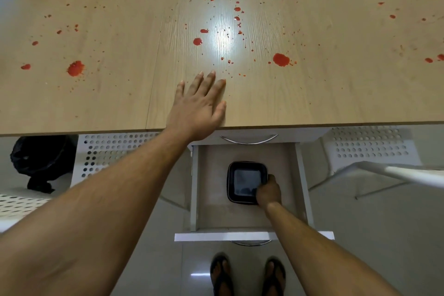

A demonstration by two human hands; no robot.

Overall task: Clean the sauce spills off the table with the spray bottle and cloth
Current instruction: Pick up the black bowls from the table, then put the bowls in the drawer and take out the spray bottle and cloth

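- Sauce (280, 59) is what we have to clear: red blobs and fine specks scattered over the whole table (336, 94), with the largest blobs left of centre, right of centre and at the far right corner.
- Neither spray bottle nor cloth is in view, so we judge the cleaning has not begun.
- Our left hand (200, 103) lies flat on the table near its front edge, fingers straight and spread, holding nothing; the nearest specks sit just beyond the fingertips.
- Our right hand (268, 191) is down in the open drawer (211, 175) below the table, fingers curled over the near right corner of a black tray (247, 181) that rests on the drawer floor.
- The tray looks shallow, light and stiff; a pinch on its rim should lift it, though the glossy surface may be slippery.
- The sauce looks thick and wet in the blobs, dried or thin in the specks; we expect it to smear if wiped dry, so spray first.
- A cloth, being soft, is best bunched in the palm and drawn inward from each blob's edge.
- Our sandalled feet (247, 276) stand on the floor in front of the drawer.
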